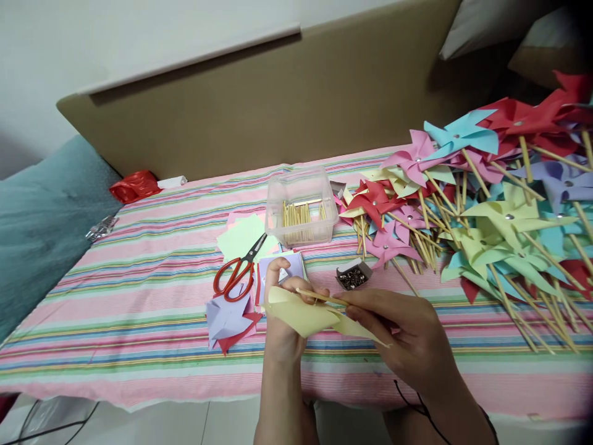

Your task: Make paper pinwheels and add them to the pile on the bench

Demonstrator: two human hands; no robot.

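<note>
Near the front edge of the bed, my left hand [283,339] grips a pale yellow paper pinwheel [308,315], its index finger sticking up behind the paper. My right hand [410,324] pinches a thin wooden stick [324,298], which lies across the back of the pinwheel. Whether stick and paper are joined cannot be seen. Just beyond my hands is a small open box of metal pins [353,276]. Red-handled scissors [238,272] lie to the left on coloured paper sheets [245,238].
A clear plastic box [301,235] of wooden sticks stands behind my hands. Many finished pinwheels [508,216] are heaped at the right. Folded purple paper [229,318] lies at the left, and a red plastic bag [135,186] rests at the far left, all on a striped cloth [139,290].
</note>
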